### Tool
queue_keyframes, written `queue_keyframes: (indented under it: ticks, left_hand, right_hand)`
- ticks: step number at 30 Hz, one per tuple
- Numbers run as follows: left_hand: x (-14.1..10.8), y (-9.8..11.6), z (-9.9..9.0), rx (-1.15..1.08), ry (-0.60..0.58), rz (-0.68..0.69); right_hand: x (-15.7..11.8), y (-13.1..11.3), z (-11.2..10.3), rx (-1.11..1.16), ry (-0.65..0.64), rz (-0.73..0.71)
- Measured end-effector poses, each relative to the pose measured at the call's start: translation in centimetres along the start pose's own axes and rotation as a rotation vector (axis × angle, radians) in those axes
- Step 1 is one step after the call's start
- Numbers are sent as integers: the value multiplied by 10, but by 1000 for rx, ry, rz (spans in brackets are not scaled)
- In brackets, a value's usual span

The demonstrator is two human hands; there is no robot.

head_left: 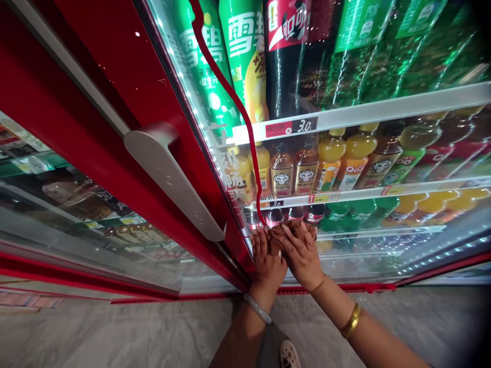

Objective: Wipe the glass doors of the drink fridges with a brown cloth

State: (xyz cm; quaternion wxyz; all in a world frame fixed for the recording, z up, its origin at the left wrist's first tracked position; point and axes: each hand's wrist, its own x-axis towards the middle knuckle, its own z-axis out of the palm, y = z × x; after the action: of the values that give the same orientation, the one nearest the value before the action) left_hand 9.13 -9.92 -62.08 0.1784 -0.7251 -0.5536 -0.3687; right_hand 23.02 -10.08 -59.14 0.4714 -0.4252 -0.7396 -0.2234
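Both hands are together low on the glass door [345, 245] of a drinks fridge, with a crumpled brown cloth [276, 239] bunched under their fingers. My left hand [267, 263] grips the left part of the cloth, close to the red door frame. To its right, my right hand [305, 258] lies over the other part, fingers bent across the folds. The cloth appears to be against the glass, beside a red printed line [245, 120] that curves down the pane. Part of the cloth is hidden beneath the fingers.
A long grey door handle [169, 179] juts out left of the hands. Behind the glass, white-edged shelves hold green bottles [241, 46], cola [286, 76] and juice bottles [332, 153]. A shoe [288, 354] stands on the grey floor [153, 332].
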Motion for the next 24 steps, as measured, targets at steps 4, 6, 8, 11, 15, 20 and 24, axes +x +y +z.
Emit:
queue_keyframes:
  ticks: [4, 6, 8, 11, 15, 20, 24]
  left_hand:
    - [-8, 16, 9, -21, -17, 62]
    - [-4, 30, 9, -55, -44, 78]
    - [6, 44, 8, -88, -57, 66]
    - [21, 51, 11, -108, 18, 109]
    - [27, 40, 28, -69, 191, 327]
    - [26, 48, 44, -31, 153, 387]
    - [35, 69, 43, -44, 135, 267]
  right_hand:
    - [-21, 20, -7, 20, -21, -45]
    - [-17, 38, -22, 35, -4, -52]
    - [-4, 51, -34, 39, 35, -38]
    - [9, 56, -37, 29, 91, -9]
    - [-15, 66, -29, -8, 71, -100]
    - [-30, 107, -56, -12, 21, -152]
    - [-8, 108, -59, -24, 150, 6]
